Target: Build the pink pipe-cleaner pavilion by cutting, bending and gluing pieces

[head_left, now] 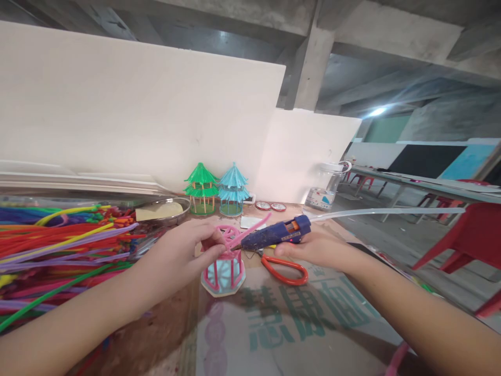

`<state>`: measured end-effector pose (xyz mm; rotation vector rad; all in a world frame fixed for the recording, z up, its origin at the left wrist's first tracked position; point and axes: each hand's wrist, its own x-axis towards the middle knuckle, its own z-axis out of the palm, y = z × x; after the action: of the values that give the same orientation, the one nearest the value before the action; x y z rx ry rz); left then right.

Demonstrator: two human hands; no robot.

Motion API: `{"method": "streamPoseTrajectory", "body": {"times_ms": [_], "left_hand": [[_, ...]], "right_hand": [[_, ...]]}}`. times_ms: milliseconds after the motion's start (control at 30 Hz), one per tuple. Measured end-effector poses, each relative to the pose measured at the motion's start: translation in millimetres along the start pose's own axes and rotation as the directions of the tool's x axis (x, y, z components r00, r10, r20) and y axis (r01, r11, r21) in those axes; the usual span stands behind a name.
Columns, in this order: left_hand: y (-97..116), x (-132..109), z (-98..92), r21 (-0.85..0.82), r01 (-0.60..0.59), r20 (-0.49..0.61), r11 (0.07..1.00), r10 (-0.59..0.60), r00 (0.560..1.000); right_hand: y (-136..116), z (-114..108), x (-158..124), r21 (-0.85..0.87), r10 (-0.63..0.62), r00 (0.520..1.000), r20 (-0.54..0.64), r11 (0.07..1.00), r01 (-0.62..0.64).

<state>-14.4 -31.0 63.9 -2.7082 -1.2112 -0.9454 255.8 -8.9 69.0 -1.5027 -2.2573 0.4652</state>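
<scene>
Pink model under the glue gun

Steadiness probably matters most here: the left hand should brace the top while the nozzle lays a small dab right at the joint, fingertips clear of the tip (they sit very near it). The model stands upright on the worktop, between the two hands. Thumb and fingers of the left hand pinch together on its top; the right hand is wrapped around the glue gun, whose nozzle points in at the same spot. Whether the tip touches is too small to tell.

Slim pink posts rise from an octagonal base with a pale edge and a light-blue patterned face. Pink loops crown them, and a pink strip slants up to the right.

Just beside lie orange-handled scissors. Behind, a green pavilion and a blue pavilion stand side by side, both with two-tiered roofs. Coloured stems heap at the left; a clear jug stands farther right.
</scene>
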Motion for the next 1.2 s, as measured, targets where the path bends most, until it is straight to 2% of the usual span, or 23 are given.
{"method": "streamPoseTrajectory", "body": {"times_ms": [67,167,433,767,1000,1133,1200], "left_hand": [[0.0,0.6,0.1,-0.003,-0.005,-0.003,1.000,0.005,1.000],[-0.1,1.4,0.1,-0.003,-0.008,-0.002,1.000,0.008,1.000],[0.4,1.7,-0.6,-0.013,-0.004,-0.005,1.000,0.004,1.000],[2.1,0.9,-1.1,-0.017,0.062,0.019,0.998,-0.062,0.998],[3.7,2.1,-2.4,-0.019,0.052,0.034,0.998,-0.051,0.998],[4.6,2.6,-3.5,-0.016,0.043,0.042,0.999,-0.042,0.998],[4.8,2.7,-3.8,-0.017,0.032,0.039,0.999,-0.032,0.999]], "right_hand": [[-0.3,0.4,-0.2,0.003,-0.004,1.000,0.006,1.000,0.004],[0.1,1.9,0.5,-0.015,0.053,0.998,0.046,0.999,-0.052],[5.1,7.1,4.8,0.043,-0.021,0.999,0.038,0.999,0.019],[6.7,8.0,5.3,0.268,-0.251,0.968,-0.024,0.931,0.248],[1.2,5.5,2.8,0.203,-0.163,0.987,-0.001,0.966,0.160],[7.7,3.4,2.1,0.092,-0.019,0.999,0.034,0.996,0.016],[12.0,2.6,1.5,0.064,0.012,0.999,0.039,0.998,-0.014]]}}
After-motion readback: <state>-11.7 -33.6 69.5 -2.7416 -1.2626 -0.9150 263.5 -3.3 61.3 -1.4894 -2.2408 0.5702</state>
